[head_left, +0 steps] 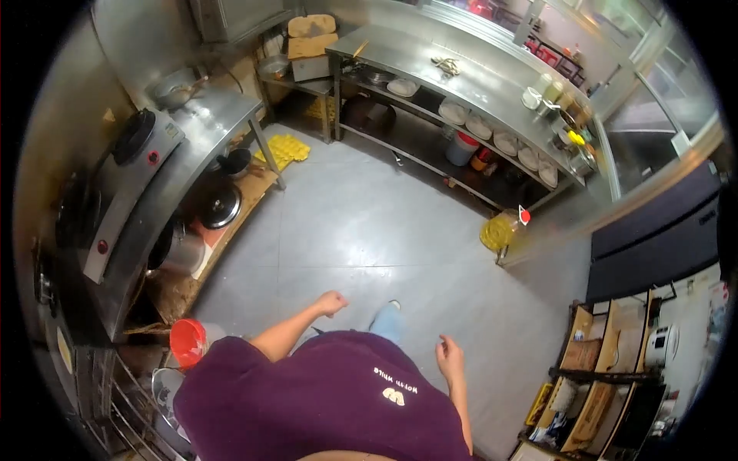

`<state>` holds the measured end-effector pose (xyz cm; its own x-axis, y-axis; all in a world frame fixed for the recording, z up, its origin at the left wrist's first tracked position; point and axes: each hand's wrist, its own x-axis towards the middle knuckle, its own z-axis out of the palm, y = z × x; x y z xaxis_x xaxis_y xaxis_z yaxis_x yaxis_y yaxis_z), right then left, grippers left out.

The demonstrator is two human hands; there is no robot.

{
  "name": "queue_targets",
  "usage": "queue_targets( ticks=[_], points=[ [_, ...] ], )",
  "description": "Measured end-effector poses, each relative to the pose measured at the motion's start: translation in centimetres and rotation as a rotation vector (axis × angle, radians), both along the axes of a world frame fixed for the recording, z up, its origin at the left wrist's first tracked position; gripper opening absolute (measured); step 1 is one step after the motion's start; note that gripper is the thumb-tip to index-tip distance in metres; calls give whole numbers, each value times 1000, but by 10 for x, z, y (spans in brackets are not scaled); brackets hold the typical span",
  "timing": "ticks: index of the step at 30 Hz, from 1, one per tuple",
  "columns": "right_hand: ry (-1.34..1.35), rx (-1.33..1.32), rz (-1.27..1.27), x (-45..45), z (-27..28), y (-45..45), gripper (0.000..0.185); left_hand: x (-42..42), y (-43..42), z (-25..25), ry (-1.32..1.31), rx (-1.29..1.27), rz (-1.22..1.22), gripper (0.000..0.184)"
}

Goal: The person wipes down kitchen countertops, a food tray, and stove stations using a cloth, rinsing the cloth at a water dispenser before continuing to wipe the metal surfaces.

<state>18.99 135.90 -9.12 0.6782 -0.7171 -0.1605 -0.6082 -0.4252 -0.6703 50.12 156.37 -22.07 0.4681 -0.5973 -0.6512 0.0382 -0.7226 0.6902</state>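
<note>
My left hand (332, 303) hangs over the grey floor in front of my body, its fingers curled in loosely and nothing showing in them. Lower on the other side, my right hand (450, 356) is held near my hip, fingers loosely apart and holding nothing. Neither hand touches anything. Below, between the two hands, one leg in light blue (387, 321) steps forward. Closest to my left arm is a red bucket (187, 342) at floor level.
Along the left runs a steel counter (219, 115) with burners, pots beneath. Ahead, a steel table (400, 58) carries shelves of plates (453, 112). A jug of yellow liquid (500, 232) stands by its right end. Yellow egg trays (286, 148) lie on the floor; a rack (596, 369) is at right.
</note>
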Motion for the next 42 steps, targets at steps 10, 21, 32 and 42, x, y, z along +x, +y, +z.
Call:
queue_targets(
  ticks=[10, 21, 32, 42],
  points=[
    [73, -33, 315, 195, 25, -214, 29, 92, -90, 10, -72, 48, 402, 29],
    [-91, -3, 482, 503, 10, -353, 42, 217, -84, -49, 32, 200, 756, 23],
    [-198, -234, 167, 669, 5, -553, 45, 559, -322, 70, -265, -86, 550, 38],
    [-159, -279, 116, 817, 28, -730, 59, 718, -592, 97, -112, -149, 656, 47]
  ],
)
